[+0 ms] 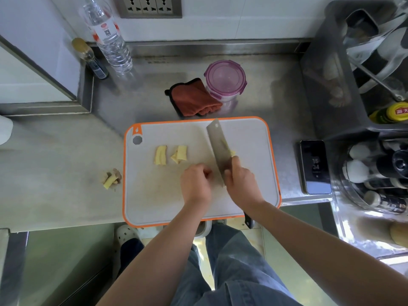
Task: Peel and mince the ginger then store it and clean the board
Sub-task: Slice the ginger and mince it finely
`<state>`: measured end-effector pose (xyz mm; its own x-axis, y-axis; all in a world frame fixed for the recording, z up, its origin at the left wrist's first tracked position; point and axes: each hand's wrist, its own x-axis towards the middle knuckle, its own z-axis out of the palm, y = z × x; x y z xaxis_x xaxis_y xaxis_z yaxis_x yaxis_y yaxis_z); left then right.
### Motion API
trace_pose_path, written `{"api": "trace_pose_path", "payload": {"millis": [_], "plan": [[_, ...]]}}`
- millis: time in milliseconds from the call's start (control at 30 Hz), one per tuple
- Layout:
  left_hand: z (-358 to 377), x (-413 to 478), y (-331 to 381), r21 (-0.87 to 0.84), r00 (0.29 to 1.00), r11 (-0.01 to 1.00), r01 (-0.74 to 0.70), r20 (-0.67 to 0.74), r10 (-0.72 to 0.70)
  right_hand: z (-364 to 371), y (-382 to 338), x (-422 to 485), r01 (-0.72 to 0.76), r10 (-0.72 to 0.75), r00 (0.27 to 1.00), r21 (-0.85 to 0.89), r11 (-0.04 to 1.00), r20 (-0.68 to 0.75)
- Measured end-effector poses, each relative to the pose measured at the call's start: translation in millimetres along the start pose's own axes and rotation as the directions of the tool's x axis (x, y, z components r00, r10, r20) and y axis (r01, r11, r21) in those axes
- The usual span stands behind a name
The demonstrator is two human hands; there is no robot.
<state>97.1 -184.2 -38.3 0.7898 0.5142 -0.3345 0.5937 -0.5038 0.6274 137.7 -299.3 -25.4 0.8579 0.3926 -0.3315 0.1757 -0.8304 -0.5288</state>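
Note:
A grey cutting board (pixel 159 195) with an orange rim lies on the steel counter. Two stacks of peeled ginger slices (pixel 160 155) (pixel 180 154) rest on its upper middle. My right hand (pixel 240 180) grips a cleaver (pixel 217 143) near the blade's heel, its blade pointing away from me, with a bit of ginger (pixel 232 153) at its right side. My left hand (pixel 195 182) is curled just left of the blade, fingertips tucked; what it presses is hidden. Ginger peels (pixel 111 177) lie on the counter left of the board.
Behind the board sit a folded rust-red cloth (pixel 192 99) and a lidded purple-rimmed container (pixel 225 80). A phone (pixel 315 166) lies to the right. A water bottle (pixel 109 36) and a small bottle (pixel 89 58) stand at the back left; a rack of bottles (pixel 375 168) is at the right.

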Motion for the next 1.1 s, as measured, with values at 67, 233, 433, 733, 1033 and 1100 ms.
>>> {"api": "trace_pose_path", "payload": {"millis": [67, 233, 433, 733, 1033, 1100], "plan": [[-0.5, -1.1, 0.3, -0.003, 1.0, 1.0, -0.006, -0.008, 0.006, -8.2, 4.9, 2.4, -0.003, 0.003, 1.0, 0.039, 0.999, -0.011], [-1.1, -3.1, -0.4, -0.02, 0.999, 1.0, -0.018, -0.037, 0.017, -20.6, 8.8, 0.2, 0.071, -0.071, 0.997, -0.024, 0.997, 0.033], [0.0, -5.9, 2.1, 0.006, 1.0, 1.0, 0.003, -0.03, -0.003, -13.6, 4.1, -10.2, 0.107, -0.099, 0.99, -0.079, 0.991, 0.096], [-9.2, -7.7, -16.8, 0.057, 0.998, 0.998, -0.035, -0.05, 0.038, -13.2, 22.3, -2.4, 0.011, -0.011, 1.0, -0.02, 1.0, 0.027], [-25.0, -1.4, -27.5, 0.184, 0.985, 0.982, -0.051, -0.151, 0.08, -15.2, 19.8, -4.9, 0.073, -0.073, 0.993, -0.006, 0.997, 0.097], [-31.5, 2.1, -30.6, 0.225, 0.972, 0.973, -0.044, -0.217, 0.094, -18.6, 21.2, 1.0, -0.038, 0.038, 0.999, 0.072, 0.997, 0.009]]}}
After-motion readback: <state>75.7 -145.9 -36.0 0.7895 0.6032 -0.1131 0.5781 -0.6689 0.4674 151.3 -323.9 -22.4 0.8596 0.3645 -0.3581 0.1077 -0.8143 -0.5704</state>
